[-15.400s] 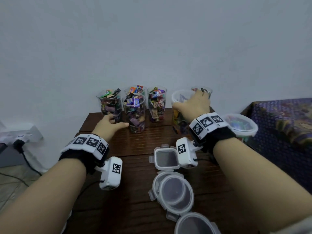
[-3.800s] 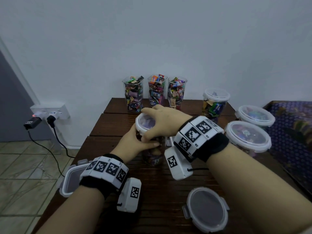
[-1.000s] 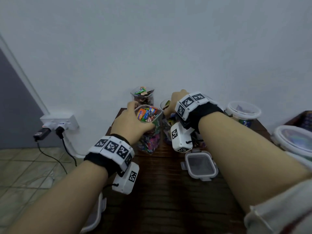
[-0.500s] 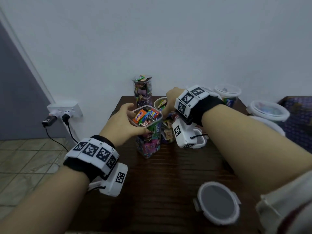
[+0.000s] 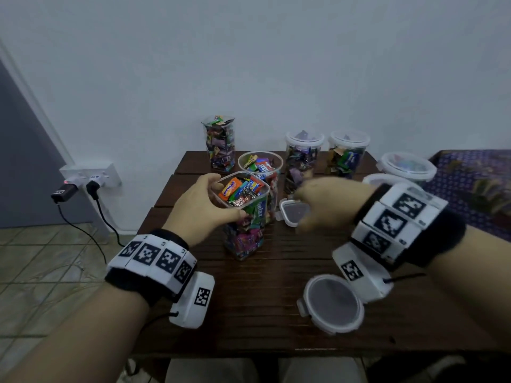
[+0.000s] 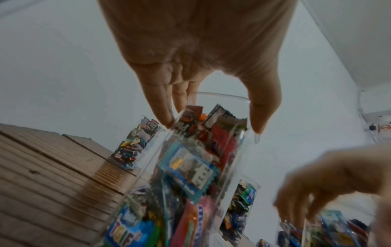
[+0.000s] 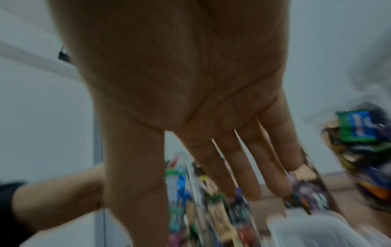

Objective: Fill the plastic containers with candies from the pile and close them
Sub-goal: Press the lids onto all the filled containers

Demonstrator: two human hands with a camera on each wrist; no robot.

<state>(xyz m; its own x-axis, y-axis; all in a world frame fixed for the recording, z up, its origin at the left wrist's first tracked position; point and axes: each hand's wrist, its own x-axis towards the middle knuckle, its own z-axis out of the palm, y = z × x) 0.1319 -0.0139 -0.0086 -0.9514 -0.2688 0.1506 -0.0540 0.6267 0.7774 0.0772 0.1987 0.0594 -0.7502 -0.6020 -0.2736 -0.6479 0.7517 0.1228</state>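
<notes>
Wooden table first: slatted, its back edge against the wall, its near edge just above the person's lap. On it, the square tub stands full of candies and unlidded, near the table's middle, which seems to put its mouth within easy reach for capping. Left hand grips it by the rim, thumb on one side and fingers on the other, steadying it, I'd judge. Right hand is blurred, hanging over the square lid; fingers look straight in the wrist view, nothing in them, likely going for that lid. A round lid lies at the front, close to the near edge, so it could be knocked off by a wrist. A round tub stands open just behind, touching or nearly so. One more open tub at the back, lidded tubs to the right. Open room lies front left.
</notes>
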